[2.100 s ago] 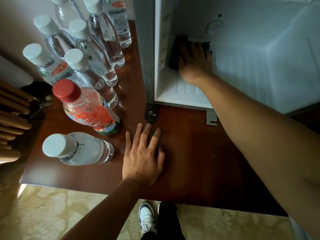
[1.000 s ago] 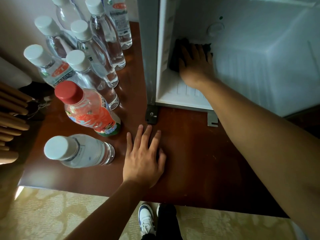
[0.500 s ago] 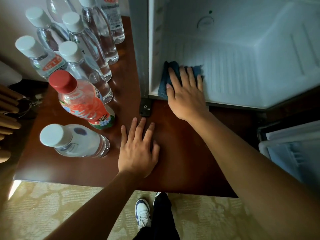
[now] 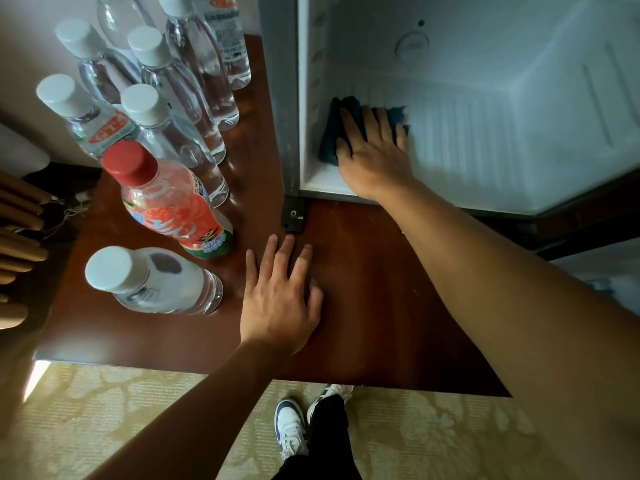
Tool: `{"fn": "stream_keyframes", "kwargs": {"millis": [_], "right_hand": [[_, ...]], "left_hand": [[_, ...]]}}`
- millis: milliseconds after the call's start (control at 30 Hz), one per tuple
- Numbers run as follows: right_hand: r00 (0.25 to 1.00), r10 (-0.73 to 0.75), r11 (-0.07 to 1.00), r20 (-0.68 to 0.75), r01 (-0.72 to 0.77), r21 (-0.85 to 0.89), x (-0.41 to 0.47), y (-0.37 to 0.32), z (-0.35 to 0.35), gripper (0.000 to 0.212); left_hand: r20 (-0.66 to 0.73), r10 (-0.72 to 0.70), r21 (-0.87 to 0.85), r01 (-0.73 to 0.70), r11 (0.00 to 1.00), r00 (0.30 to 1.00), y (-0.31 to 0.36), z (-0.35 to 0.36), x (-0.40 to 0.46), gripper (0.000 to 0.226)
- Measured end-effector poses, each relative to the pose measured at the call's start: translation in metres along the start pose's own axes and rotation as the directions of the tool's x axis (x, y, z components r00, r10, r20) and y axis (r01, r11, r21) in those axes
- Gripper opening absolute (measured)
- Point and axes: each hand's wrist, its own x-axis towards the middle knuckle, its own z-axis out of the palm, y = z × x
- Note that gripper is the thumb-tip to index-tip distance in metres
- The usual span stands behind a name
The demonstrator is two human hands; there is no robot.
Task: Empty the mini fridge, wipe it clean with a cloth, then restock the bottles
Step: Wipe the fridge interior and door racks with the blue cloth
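Wiping in progress: cloth [image 4: 330, 140] is pressed flat on the fridge [image 4: 485, 150] floor, front-left corner, by the open right hand [image 4: 372, 155]. Left hand [image 4: 280, 299] is laid flat, fingers spread, on the tabletop [image 4: 381, 306]. Bottles [image 4: 173, 133] are clustered left of the fridge; nearest could be toppled if that hand slides.

You're pressing a dark blue cloth [image 4: 328, 140] on the white, ribbed fridge floor [image 4: 460, 147]. Counter [image 4: 374, 306] is showing reddish-brown wood. Clear bottles [image 4: 194, 98] are wearing white caps; one orange-labelled bottle [image 4: 173, 206] is wearing a red cap. Carpet [image 4: 104, 420] is showing pale yellow-green mottling. Your shoes [image 4: 289, 427] are showing white and navy.
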Motion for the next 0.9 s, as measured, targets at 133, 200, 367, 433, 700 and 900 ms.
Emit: {"fn": "stream_keyframes", "kwargs": {"millis": [133, 200, 367, 433, 700, 900], "right_hand": [[0.997, -0.027, 0.999, -0.067, 0.025, -0.020, -0.009, 0.000, 0.004, 0.056], [0.997, -0.036, 0.999, -0.075, 0.034, -0.022, -0.017, 0.000, 0.005, 0.054], [0.997, -0.051, 0.998, -0.051, 0.049, -0.039, -0.050, 0.010, 0.003, 0.054], [0.998, -0.050, 0.997, -0.049, 0.047, -0.053, -0.063, 0.024, 0.002, 0.054], [1.000, -0.010, 0.999, -0.015, 0.009, -0.050, -0.072, 0.042, -0.001, 0.054], [1.000, 0.022, 1.000, -0.012, -0.022, -0.017, -0.066, 0.044, -0.002, 0.055]], "left_hand": [[-0.002, -0.003, 0.010, 0.003, 1.000, 1.000, 0.000, -0.001, 0.000, 0.054], [-0.005, -0.006, 0.013, 0.006, 1.000, 1.000, 0.000, -0.001, 0.000, 0.054], [-0.019, 0.010, 0.067, -0.009, 0.998, 1.000, 0.003, -0.003, 0.003, 0.052], [-0.020, 0.116, 0.070, -0.114, 0.991, 0.993, 0.008, -0.005, 0.009, 0.050], [0.058, 0.219, -0.005, -0.219, 0.976, 0.974, 0.033, 0.006, 0.044, 0.052], [0.027, 0.177, -0.012, -0.177, 0.984, 0.984, 0.043, 0.010, 0.057, 0.050]]}}
